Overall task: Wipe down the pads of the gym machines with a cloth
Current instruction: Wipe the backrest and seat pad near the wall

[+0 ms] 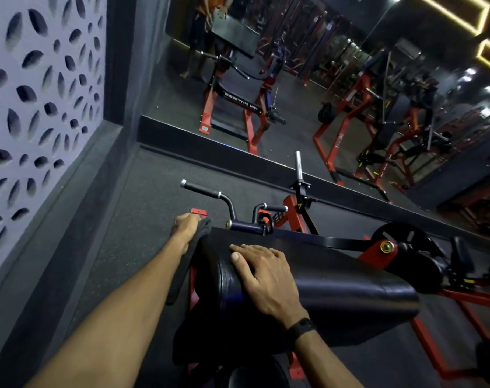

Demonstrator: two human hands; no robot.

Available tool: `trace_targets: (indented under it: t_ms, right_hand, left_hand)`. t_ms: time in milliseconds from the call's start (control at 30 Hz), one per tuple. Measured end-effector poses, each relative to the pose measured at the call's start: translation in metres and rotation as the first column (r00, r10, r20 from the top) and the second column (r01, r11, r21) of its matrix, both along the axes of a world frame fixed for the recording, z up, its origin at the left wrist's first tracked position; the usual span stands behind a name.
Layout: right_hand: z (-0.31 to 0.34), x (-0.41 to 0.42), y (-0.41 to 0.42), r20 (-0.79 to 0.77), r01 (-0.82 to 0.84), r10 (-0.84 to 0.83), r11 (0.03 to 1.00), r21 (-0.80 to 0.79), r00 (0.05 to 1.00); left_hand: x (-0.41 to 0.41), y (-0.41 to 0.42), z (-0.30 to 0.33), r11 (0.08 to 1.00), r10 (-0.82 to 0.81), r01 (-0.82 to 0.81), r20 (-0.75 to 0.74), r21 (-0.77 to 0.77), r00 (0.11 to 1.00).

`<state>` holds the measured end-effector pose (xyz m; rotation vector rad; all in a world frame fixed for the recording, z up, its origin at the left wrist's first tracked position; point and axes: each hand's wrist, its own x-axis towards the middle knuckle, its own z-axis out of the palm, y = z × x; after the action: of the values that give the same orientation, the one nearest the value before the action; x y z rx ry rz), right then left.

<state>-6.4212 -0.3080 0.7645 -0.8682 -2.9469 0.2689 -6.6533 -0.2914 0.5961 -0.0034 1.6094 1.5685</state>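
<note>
My left arm reaches straight ahead, and my left hand (186, 226) curls round the grey cloth (192, 253) at the far corner of the pad (336, 275). My right hand (263, 278) lies flat, fingers spread and relaxed, palm down on the pad, a dark band on its wrist.

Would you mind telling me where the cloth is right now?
In the head view, the dark cloth is gripped by the left hand against the pad's far left corner, hanging down its side.

Wall mirror (308, 93) (reflecting red machines) beside a leaf-patterned panel (42, 107).
</note>
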Motion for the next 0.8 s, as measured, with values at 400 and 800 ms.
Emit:
trace_targets:
  t_ms: [400,800]
  right_hand:
    - [0.0,0.005,-0.003,-0.084,0.003,0.002,0.998,0.062,0.996]
    - [0.015,0.041,-0.038,-0.214,-0.272,0.246,0.956,-0.106,0.945]
  left_hand:
    - [0.094,-0.089,0.142,0.997,0.07,-0.077,-0.283,-0.013,0.957]
    - [0.168,-0.147,0.182,0.986,0.163,-0.128,-0.547,0.102,0.821]
